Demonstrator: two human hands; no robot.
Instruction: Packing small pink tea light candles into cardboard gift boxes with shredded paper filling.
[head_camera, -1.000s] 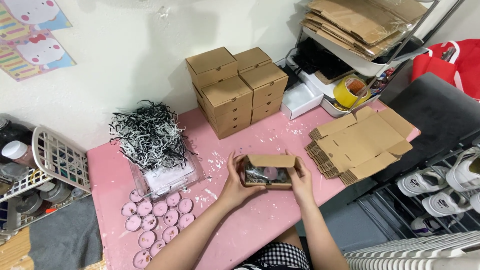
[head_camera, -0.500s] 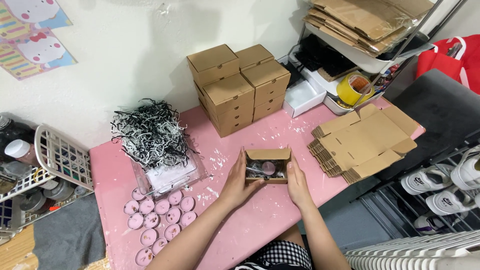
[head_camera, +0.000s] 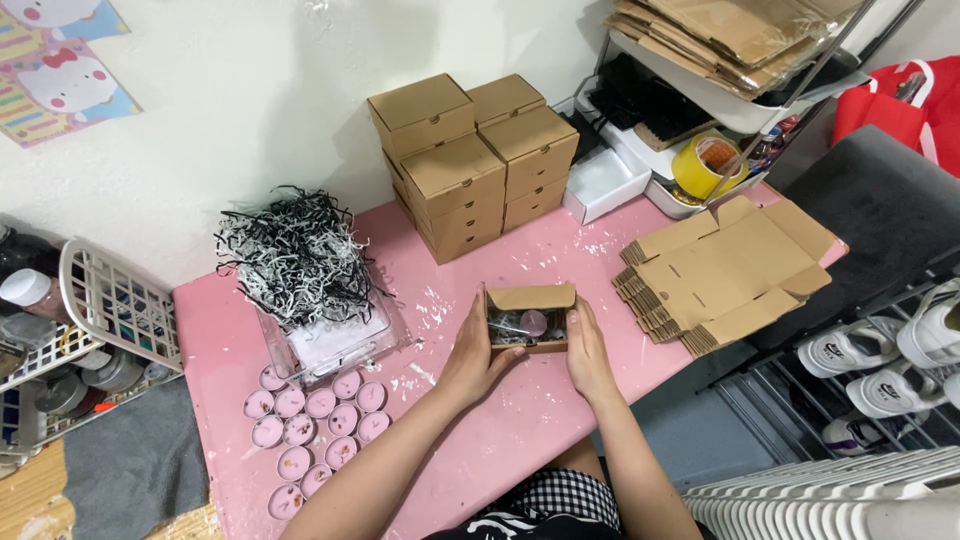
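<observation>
A small brown cardboard box (head_camera: 530, 300) rests on the pink table (head_camera: 520, 430), its lid tipped partly over the opening. Inside I can see a pink tealight and dark shredded paper. My left hand (head_camera: 472, 352) grips the box's left side and my right hand (head_camera: 588, 352) grips its right side. A pile of black and white shredded paper (head_camera: 296, 250) sits on a clear tray to the left. Several pink tealight candles (head_camera: 312, 430) lie in rows near the front left of the table.
A stack of closed brown boxes (head_camera: 470, 160) stands at the back against the wall. Flat unfolded boxes (head_camera: 720, 270) lie stacked at the right. A yellow tape roll (head_camera: 703, 165), a shelf of flat cardboard (head_camera: 740, 40), a white basket (head_camera: 110, 300) and shoes (head_camera: 900, 350) surround the table.
The box's lid has been lowered further over the opening while both hands stay on its sides. The view has shifted slightly.
</observation>
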